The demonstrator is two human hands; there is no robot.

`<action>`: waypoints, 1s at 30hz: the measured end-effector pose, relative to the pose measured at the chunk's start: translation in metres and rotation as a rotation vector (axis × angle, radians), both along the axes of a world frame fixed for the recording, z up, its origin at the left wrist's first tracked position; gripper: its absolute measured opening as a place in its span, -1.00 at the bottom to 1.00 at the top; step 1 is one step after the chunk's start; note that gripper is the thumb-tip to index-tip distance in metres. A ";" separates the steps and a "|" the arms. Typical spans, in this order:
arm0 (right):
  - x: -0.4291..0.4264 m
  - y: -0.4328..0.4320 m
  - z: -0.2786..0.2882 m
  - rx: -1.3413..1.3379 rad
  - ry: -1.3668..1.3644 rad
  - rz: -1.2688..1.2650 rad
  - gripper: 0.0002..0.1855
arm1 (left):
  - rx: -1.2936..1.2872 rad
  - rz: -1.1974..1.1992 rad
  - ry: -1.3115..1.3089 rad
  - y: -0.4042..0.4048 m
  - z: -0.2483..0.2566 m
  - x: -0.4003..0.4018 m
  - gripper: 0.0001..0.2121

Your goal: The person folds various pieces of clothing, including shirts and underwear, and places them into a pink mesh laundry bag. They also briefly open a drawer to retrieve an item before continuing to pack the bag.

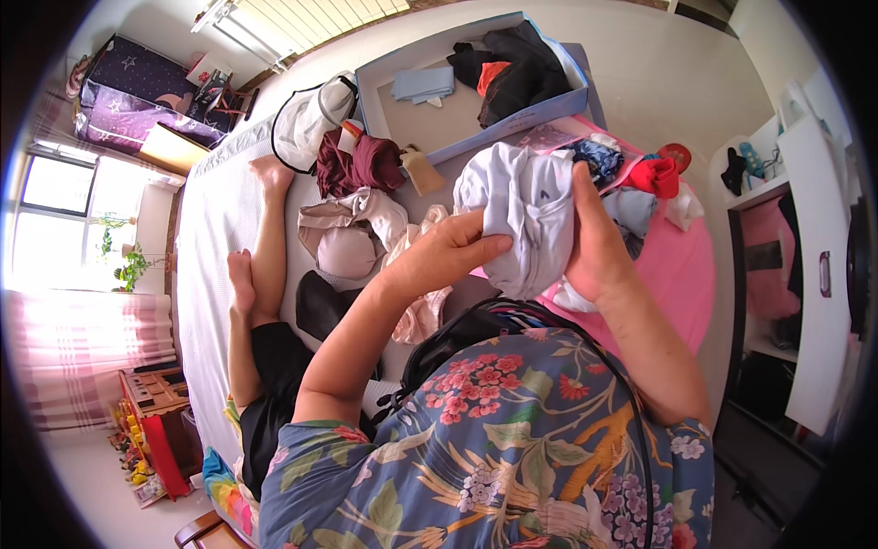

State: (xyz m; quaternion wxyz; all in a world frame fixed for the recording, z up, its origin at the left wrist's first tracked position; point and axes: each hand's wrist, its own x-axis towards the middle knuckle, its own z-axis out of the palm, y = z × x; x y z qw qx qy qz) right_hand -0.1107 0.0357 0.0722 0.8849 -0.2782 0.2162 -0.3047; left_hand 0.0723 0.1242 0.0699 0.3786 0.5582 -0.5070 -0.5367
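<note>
A bundled pale blue-white cloth garment (525,206) is held up between both hands at the centre. My left hand (449,250) grips its lower left edge between thumb and fingers. My right hand (597,240) supports its right side, thumb pointing up along it. Left of the bundle, a beige bra (346,250) and a pale pink patterned garment (418,316) lie on the bed. Maroon clothing (360,165) sits beyond them, beside a small tan cloth piece (420,171). Right of my hands, a red cloth (655,176) and a grey-blue cloth (627,209) rest on pink fabric (675,274).
A blue-edged open box (473,141) with dark clothes (521,72) and folded light blue cloth (423,84) stands beyond the hands. A white mesh laundry bag (312,120) lies left of it. Someone's bare legs (271,240) stretch along the bed's left. An open white cabinet (813,274) stands right.
</note>
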 end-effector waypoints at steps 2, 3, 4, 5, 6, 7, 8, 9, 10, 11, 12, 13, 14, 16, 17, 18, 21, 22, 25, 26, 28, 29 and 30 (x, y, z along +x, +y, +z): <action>-0.005 0.005 -0.002 -0.291 0.007 0.103 -0.39 | 0.045 0.020 -0.118 0.006 -0.021 0.009 -0.71; -0.007 0.009 -0.004 -0.523 0.104 0.153 -0.38 | 0.004 -0.051 -0.132 0.012 -0.016 0.011 -0.71; -0.003 0.011 -0.011 -0.665 0.180 0.038 -0.44 | -0.047 -0.133 -0.142 0.014 -0.006 0.011 -0.71; -0.004 0.010 -0.018 -0.554 0.234 -0.003 -0.47 | -0.098 -0.216 -0.151 0.017 0.000 0.011 -0.71; -0.005 0.006 -0.023 -0.447 0.279 -0.039 -0.49 | -0.091 -0.202 -0.114 0.025 0.004 0.012 -0.71; -0.006 0.004 -0.026 -0.334 0.319 -0.074 -0.51 | -0.042 -0.140 -0.203 0.034 0.002 0.016 -0.70; -0.009 0.002 -0.025 -0.223 0.237 -0.158 -0.56 | 0.006 -0.079 -0.291 0.044 -0.008 0.023 -0.68; -0.015 -0.002 -0.024 -0.244 0.239 -0.186 -0.56 | 0.054 -0.018 -0.379 0.055 -0.022 0.030 -0.67; -0.022 -0.006 -0.021 -0.265 0.239 -0.207 -0.56 | 0.126 0.007 -0.658 0.072 -0.047 0.041 -0.67; -0.029 -0.010 -0.018 -0.285 0.242 -0.231 -0.56 | 0.198 0.029 -0.933 0.091 -0.076 0.049 -0.68; -0.035 -0.015 -0.017 -0.337 0.323 -0.259 -0.60 | 0.206 0.024 -1.132 0.111 -0.095 0.047 -0.69; -0.041 -0.019 -0.016 -0.317 0.323 -0.282 -0.62 | 0.209 0.018 -1.331 0.129 -0.113 0.044 -0.70; -0.046 -0.022 -0.015 -0.297 0.323 -0.302 -0.64 | 0.120 0.023 -1.367 0.147 -0.133 0.045 -0.71; -0.055 -0.026 -0.016 -0.277 0.321 -0.330 -0.69 | 0.034 0.067 -1.430 0.162 -0.161 0.050 -0.70; -0.057 -0.026 -0.015 -0.273 0.322 -0.334 -0.70 | 0.028 0.117 -1.279 0.165 -0.167 0.056 -0.70; -0.059 -0.025 -0.014 -0.267 0.324 -0.339 -0.71 | 0.022 0.162 -1.127 0.165 -0.163 0.062 -0.70; -0.069 -0.028 -0.014 -0.295 0.354 -0.338 -0.71 | 0.238 0.489 -0.063 0.153 -0.126 0.070 -0.66; -0.071 -0.029 -0.013 -0.290 0.337 -0.333 -0.71 | 0.164 0.527 0.068 0.146 -0.104 0.071 -0.67; -0.075 -0.029 -0.013 -0.277 0.302 -0.336 -0.69 | 0.048 0.550 0.244 0.126 -0.065 0.081 -0.65; -0.075 -0.029 -0.011 -0.274 0.294 -0.348 -0.69 | 0.035 0.574 0.267 0.127 -0.071 0.093 -0.62; -0.081 -0.030 -0.007 -0.270 0.280 -0.375 -0.68 | -0.067 0.611 0.433 0.117 -0.060 0.091 -0.61; -0.088 -0.032 -0.001 -0.268 0.265 -0.386 -0.67 | -0.133 0.578 0.524 0.112 -0.056 0.089 -0.61; -0.095 -0.034 0.006 -0.270 0.251 -0.393 -0.67 | -0.062 0.623 0.479 0.106 -0.055 0.087 -0.62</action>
